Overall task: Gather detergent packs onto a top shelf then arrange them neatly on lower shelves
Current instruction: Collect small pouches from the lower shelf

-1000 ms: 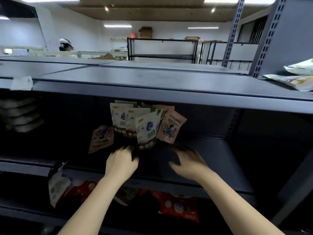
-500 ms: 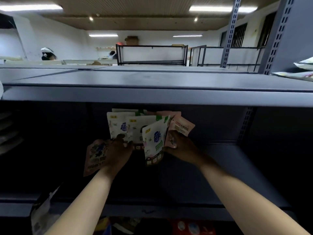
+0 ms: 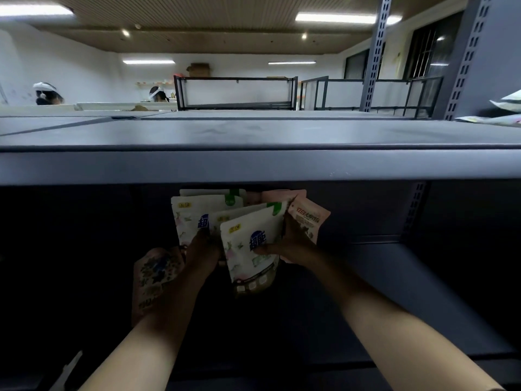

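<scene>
Reaching under the top shelf (image 3: 253, 165), both hands bracket the standing detergent packs (image 3: 203, 213): the right hand (image 3: 290, 244) pinches the front white pack (image 3: 251, 249), thumb across its face; the left hand (image 3: 201, 255) curls round packs behind, apparently to lift the cluster together.

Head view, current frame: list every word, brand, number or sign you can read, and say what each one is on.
"超能": blue logo on the front white pack, gripped by the right hand.
Same blue logo, partly hidden by the left hand, on the white pack behind.
Red headline on the pink pack: blurred, unreadable.
Yellow corner tags, bottom-edge print, dark patterned pack: too small or dim.
</scene>
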A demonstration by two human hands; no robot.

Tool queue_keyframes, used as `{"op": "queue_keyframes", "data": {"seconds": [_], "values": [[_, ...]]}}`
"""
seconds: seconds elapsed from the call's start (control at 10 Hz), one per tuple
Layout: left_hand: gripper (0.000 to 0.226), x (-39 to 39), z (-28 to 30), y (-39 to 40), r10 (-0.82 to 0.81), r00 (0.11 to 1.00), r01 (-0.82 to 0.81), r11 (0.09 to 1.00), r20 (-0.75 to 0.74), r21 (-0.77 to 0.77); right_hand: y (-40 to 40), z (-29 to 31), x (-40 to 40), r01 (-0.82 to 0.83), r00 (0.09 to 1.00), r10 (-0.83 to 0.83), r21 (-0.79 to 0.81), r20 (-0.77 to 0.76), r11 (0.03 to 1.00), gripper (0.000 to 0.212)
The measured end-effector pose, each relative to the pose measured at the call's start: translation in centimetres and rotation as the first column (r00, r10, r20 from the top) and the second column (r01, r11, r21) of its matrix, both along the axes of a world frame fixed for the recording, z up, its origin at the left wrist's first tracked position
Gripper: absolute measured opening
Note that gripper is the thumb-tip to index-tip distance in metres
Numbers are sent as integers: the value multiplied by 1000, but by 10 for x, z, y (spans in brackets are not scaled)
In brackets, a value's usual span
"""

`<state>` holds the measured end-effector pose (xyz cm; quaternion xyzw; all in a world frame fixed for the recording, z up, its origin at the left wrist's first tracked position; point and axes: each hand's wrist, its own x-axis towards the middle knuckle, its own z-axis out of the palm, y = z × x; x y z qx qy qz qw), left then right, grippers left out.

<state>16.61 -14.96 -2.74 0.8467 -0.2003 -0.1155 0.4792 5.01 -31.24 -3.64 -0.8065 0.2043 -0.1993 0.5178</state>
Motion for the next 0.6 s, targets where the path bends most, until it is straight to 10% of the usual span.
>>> {"op": "queue_keyframes", "data": {"seconds": [0.2,0.6], "values": [[30,-15,-6,3,90,995,-94,991,44,97,9,0,-20,52,998,-54,97,16,994,86],[21,-72,-9,28,293,955,-297,921,-57,-251,24,3,-74,-108,994,111,226,0,968,49]]}}
